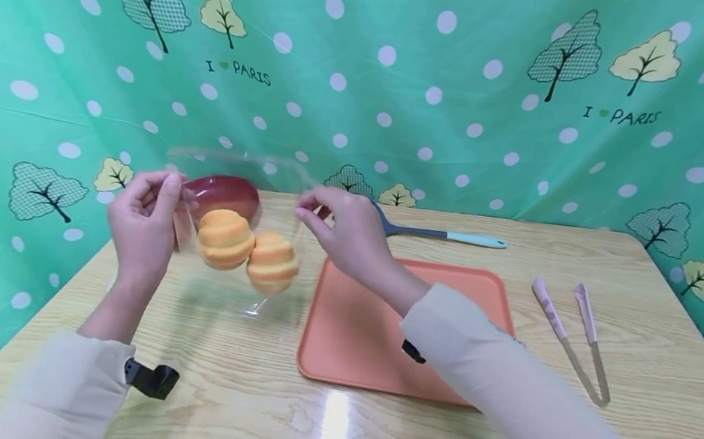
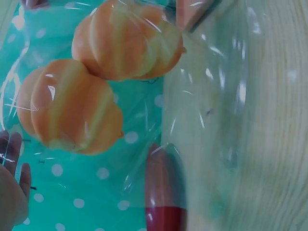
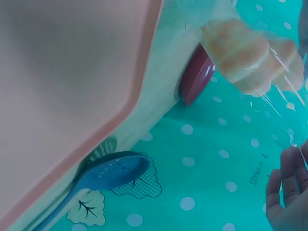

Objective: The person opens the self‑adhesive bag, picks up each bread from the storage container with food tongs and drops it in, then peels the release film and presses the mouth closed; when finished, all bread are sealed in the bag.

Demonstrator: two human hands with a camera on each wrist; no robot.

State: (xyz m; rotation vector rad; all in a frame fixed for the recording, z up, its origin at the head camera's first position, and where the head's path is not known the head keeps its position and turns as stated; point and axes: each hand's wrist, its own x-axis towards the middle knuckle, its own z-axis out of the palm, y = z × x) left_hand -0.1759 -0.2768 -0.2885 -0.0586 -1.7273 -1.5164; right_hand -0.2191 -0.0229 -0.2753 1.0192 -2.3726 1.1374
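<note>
A clear plastic bag (image 1: 253,305) hangs in the air over the left half of the table, its upper edge spread between both hands. Inside sit two orange-and-yellow striped bread rolls (image 1: 224,240), side by side and touching. The left wrist view shows one roll (image 2: 72,106) closely through the shiny film. My left hand (image 1: 143,222) pinches the left side of the bag between thumb and fingers. On the other side, my right hand (image 1: 353,231) pinches its right edge with the fingertips. Behind the bag, a dark red dish (image 1: 226,192) is partly covered by it.
A pink rectangular tray (image 1: 369,336) lies on the table beneath my right forearm. Beyond it rests a blue slotted spoon (image 1: 415,231), its head (image 3: 118,169) showing in the right wrist view. Spread tongs (image 1: 589,369) lie at the right. A green dotted curtain (image 1: 400,128) hangs behind.
</note>
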